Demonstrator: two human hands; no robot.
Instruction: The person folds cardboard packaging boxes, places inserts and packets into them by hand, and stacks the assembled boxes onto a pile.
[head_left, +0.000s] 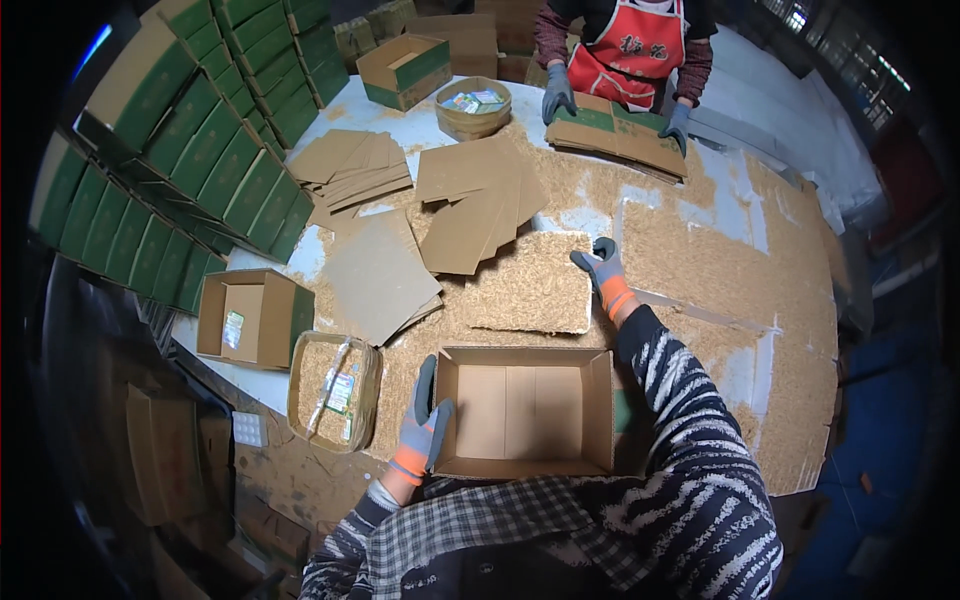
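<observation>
An open, empty cardboard box (520, 412) stands right in front of my body. My left hand (422, 433), in a grey and orange glove, grips its left wall, fingers along the outside and thumb at the rim. Just beyond the box lies a rectangular slab of pressed straw-like fibre (529, 285) with a pale edge. My right hand (606, 274), gloved the same way, holds that slab by its right edge near the far corner. The slab's underside is hidden.
Flat cardboard sheets (382, 270) lie beyond and left. A basket with packets (334, 394) and an open box (247, 319) stand left, near stacked green boxes (225, 165). More fibre slabs (712, 247) cover the right. Opposite, a co-worker's gloved hands (559, 94) hold flattened cartons (615, 139).
</observation>
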